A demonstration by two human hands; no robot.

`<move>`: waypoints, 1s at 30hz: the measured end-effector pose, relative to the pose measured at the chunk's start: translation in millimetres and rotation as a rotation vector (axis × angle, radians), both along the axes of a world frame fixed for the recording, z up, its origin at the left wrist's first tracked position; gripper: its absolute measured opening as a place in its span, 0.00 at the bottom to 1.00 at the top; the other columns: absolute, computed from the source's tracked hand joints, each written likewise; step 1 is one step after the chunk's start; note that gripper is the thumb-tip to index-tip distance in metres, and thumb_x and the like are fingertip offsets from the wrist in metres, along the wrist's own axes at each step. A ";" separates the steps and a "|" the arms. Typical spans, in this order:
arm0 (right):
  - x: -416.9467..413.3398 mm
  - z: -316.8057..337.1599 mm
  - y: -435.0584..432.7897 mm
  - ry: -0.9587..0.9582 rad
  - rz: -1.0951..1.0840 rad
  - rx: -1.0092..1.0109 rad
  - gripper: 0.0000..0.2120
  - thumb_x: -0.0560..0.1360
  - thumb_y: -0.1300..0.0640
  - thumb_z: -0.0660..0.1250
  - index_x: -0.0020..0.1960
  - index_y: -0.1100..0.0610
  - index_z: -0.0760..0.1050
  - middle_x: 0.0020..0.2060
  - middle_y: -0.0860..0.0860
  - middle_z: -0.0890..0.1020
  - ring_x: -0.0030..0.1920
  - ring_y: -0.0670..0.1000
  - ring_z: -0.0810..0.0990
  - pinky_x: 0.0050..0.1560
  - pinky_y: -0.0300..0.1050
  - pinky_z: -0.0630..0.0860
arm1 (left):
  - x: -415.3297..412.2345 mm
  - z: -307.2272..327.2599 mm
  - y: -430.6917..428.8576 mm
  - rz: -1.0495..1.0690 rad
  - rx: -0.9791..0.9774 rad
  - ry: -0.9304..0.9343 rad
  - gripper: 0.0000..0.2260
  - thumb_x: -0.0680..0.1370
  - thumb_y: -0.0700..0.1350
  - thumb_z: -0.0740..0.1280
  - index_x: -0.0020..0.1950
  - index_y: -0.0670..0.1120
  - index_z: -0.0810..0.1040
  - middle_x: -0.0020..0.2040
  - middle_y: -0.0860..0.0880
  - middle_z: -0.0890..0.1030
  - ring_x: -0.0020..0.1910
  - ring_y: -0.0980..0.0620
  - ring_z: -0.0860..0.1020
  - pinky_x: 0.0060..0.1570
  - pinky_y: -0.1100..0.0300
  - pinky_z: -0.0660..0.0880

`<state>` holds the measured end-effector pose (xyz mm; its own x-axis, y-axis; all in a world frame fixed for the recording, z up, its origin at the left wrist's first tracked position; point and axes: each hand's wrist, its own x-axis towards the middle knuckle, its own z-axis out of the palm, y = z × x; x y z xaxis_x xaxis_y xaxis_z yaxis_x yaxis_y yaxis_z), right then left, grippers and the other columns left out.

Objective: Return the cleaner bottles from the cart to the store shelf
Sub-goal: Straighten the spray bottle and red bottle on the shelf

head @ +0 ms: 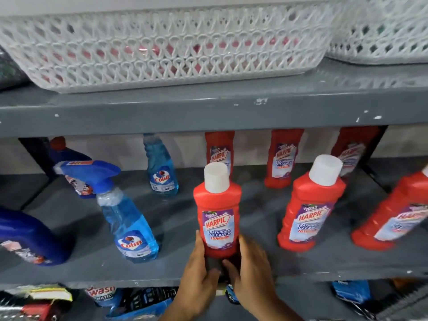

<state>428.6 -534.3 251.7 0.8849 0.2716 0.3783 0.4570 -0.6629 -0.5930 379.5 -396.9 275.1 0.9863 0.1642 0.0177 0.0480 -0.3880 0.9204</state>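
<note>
A red Harpic bathroom cleaner bottle [217, 214] with a white cap stands upright on the grey middle shelf [176, 269], near its front edge. My left hand [196, 281] grips its base from the left. My right hand [251, 272] grips its base from the right. Two more red Harpic bottles [310, 205] [391, 216] stand to the right in the front row. Another three [220, 151] [281, 158] [352, 149] stand behind. The cart is out of view.
Blue Colin spray bottles [126, 214] [161, 167] and dark blue bottles [30, 237] [69, 163] stand at the left. White lattice baskets [162, 47] [379, 31] sit on the shelf above. Detergent packs [104, 295] lie on the shelf below.
</note>
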 end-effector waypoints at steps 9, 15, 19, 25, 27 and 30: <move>20.5 -0.9 -135.0 0.071 -0.304 0.330 0.34 0.70 0.54 0.71 0.71 0.59 0.62 0.65 0.60 0.74 0.64 0.59 0.74 0.65 0.50 0.69 | 24.0 4.6 -77.0 -0.016 0.173 -0.256 0.28 0.75 0.31 0.57 0.67 0.58 0.69 0.67 0.57 0.75 0.63 0.71 0.71 0.62 0.77 0.64; 50.3 3.7 -156.7 0.235 -0.102 0.188 0.27 0.72 0.57 0.71 0.68 0.52 0.66 0.59 0.50 0.81 0.60 0.51 0.79 0.61 0.48 0.74 | 58.1 9.7 -134.4 -0.174 -0.008 -0.086 0.34 0.67 0.33 0.60 0.71 0.54 0.60 0.72 0.53 0.67 0.72 0.55 0.66 0.74 0.54 0.61; 52.7 6.5 -160.6 0.227 -0.090 0.160 0.26 0.72 0.54 0.69 0.68 0.54 0.67 0.59 0.52 0.81 0.59 0.51 0.79 0.61 0.48 0.75 | 57.8 -7.6 -140.9 -0.122 0.045 -0.083 0.35 0.66 0.33 0.60 0.73 0.48 0.60 0.72 0.50 0.69 0.71 0.56 0.66 0.72 0.48 0.63; 29.9 11.1 -183.2 0.045 -0.112 0.313 0.24 0.73 0.52 0.67 0.67 0.53 0.66 0.60 0.50 0.75 0.59 0.45 0.74 0.62 0.34 0.68 | 36.1 -6.8 -169.7 0.181 0.211 -0.372 0.29 0.66 0.33 0.62 0.67 0.40 0.67 0.67 0.44 0.70 0.69 0.46 0.67 0.71 0.52 0.62; 23.8 7.6 -213.1 -0.133 -0.286 0.451 0.22 0.72 0.53 0.64 0.65 0.54 0.68 0.56 0.51 0.73 0.55 0.48 0.74 0.61 0.33 0.66 | 26.1 -8.0 -195.3 0.015 0.263 -0.528 0.32 0.62 0.36 0.60 0.67 0.47 0.67 0.66 0.48 0.70 0.69 0.52 0.67 0.71 0.60 0.61; 44.0 7.7 -267.3 -0.059 -0.515 0.440 0.28 0.70 0.61 0.65 0.68 0.62 0.64 0.62 0.59 0.71 0.63 0.59 0.70 0.66 0.51 0.66 | 45.7 1.9 -237.4 -0.310 0.146 -0.335 0.37 0.68 0.35 0.59 0.74 0.53 0.53 0.77 0.54 0.56 0.76 0.58 0.53 0.73 0.69 0.49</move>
<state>472.6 -801.6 259.4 0.8346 -0.3691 0.4088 0.1875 -0.5075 -0.8410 425.3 -634.3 277.0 0.9243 -0.1648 0.3443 -0.3808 -0.4637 0.8000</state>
